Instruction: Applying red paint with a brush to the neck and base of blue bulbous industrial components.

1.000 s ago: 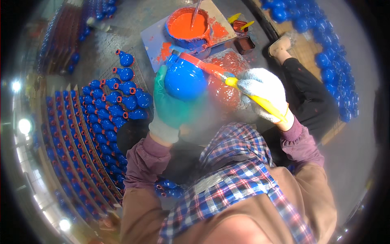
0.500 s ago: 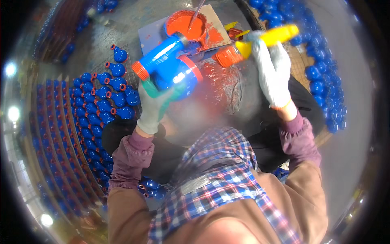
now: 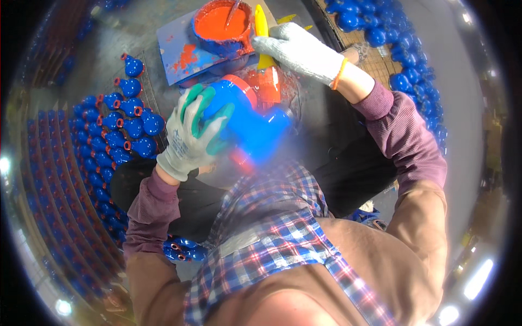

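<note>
My left hand (image 3: pixel 187 133), in a white glove with green coating, grips a glossy blue pipe fitting (image 3: pixel 247 122) with a round body and red-painted ends. Blur hides part of its lower end. In my white-gloved right hand (image 3: pixel 304 51) is a paintbrush (image 3: pixel 261 24), its yellow handle pointing up and away. The brush's red-coated lower end is close to the fitting's red rim; I cannot tell whether they touch. Beyond the hands, a pot (image 3: pixel 217 48) of red paint (image 3: pixel 220 23) stands on a stained board (image 3: pixel 169 51), with a stick (image 3: pixel 234 12) standing in the paint.
Several blue fittings with red ends (image 3: pixel 130 129) lie in rows at the left, beside long curved-looking racks (image 3: pixel 54 163) of more. Many blue pieces (image 3: pixel 401 81) are piled along the right. Yellow handles (image 3: pixel 286 19) show behind the brush.
My right hand has swung the brush leftward and turned its handle upward, bringing its red end near the fitting. My left hand has tilted the fitting over, its pipe now toward me.
</note>
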Demonstrator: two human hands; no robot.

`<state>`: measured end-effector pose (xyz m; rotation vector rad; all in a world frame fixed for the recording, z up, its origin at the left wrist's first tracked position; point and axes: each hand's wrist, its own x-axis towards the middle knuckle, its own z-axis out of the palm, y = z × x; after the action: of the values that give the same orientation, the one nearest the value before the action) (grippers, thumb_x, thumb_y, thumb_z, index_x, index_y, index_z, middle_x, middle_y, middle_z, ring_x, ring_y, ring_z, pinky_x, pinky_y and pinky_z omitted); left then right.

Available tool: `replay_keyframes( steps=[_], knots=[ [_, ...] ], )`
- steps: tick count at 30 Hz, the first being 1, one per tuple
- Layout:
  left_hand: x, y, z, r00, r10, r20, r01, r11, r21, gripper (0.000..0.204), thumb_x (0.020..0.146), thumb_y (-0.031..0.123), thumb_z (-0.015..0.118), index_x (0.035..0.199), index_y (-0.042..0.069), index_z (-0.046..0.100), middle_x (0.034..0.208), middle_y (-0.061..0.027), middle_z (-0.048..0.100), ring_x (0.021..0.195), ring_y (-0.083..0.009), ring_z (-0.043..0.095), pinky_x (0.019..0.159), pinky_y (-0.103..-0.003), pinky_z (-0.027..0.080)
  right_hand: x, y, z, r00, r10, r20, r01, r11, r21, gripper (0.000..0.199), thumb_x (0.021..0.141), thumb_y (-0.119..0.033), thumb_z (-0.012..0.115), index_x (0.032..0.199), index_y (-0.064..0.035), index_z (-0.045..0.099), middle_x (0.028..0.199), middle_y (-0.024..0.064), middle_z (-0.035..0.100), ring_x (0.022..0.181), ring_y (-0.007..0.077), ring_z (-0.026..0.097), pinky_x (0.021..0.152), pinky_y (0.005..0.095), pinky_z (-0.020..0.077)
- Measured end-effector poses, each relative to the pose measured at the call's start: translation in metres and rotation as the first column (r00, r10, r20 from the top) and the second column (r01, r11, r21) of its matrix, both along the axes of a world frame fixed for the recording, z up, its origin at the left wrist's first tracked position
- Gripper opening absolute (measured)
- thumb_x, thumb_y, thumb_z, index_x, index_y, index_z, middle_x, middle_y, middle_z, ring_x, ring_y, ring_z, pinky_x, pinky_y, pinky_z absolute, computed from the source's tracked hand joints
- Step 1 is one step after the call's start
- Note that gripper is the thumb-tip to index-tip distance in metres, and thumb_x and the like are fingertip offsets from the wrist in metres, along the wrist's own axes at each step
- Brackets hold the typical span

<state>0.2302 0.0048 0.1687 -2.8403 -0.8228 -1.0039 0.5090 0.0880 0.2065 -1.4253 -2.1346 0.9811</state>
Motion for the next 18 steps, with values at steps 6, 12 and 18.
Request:
replay_keyframes(
  steps=[6,12,18],
  knots=[
    [0.002,0.003,-0.005,0.999,0.051,0.014,-0.050,0.999,-0.019,0.074,0.054,0.023,0.085,0.123,0.013,0.062,0.129,-0.0170,0.051,0.115,-0.0437,0.055,0.090,-0.052,0.051,-0.004,-0.020,0.019,0.996,-0.067,-0.058,0.077,0.979,0.188,0.046,0.096,-0.043,0.055,0.088,0.0001,0.068,0.075,0.0177,0.065,0.068,0.0332,0.064,0.064,0.0430,0.0492],
    [0.003,0.000,-0.003,0.988,0.119,0.096,-0.107,0.986,-0.127,0.066,0.057,0.020,0.084,0.120,0.018,0.064,0.124,-0.0142,0.053,0.112,-0.0401,0.055,0.088,-0.047,0.053,0.004,-0.052,0.040,0.962,-0.111,-0.251,0.206,0.896,0.393,0.030,0.097,-0.029,0.059,0.098,0.0005,0.065,0.081,0.0148,0.068,0.071,0.0267,0.066,0.062,0.0356,0.0496],
    [0.013,-0.007,0.002,0.953,0.241,0.185,-0.188,0.946,-0.263,0.073,0.054,0.018,0.087,0.121,0.013,0.060,0.118,-0.0140,0.055,0.105,-0.0356,0.057,0.085,-0.046,0.052,0.001,-0.097,0.027,0.886,-0.222,-0.408,0.418,0.763,0.493,0.018,0.099,-0.010,0.056,0.110,0.0030,0.063,0.102,0.0090,0.066,0.089,0.0151,0.063,0.080,0.0272,0.0497]
  ],
)
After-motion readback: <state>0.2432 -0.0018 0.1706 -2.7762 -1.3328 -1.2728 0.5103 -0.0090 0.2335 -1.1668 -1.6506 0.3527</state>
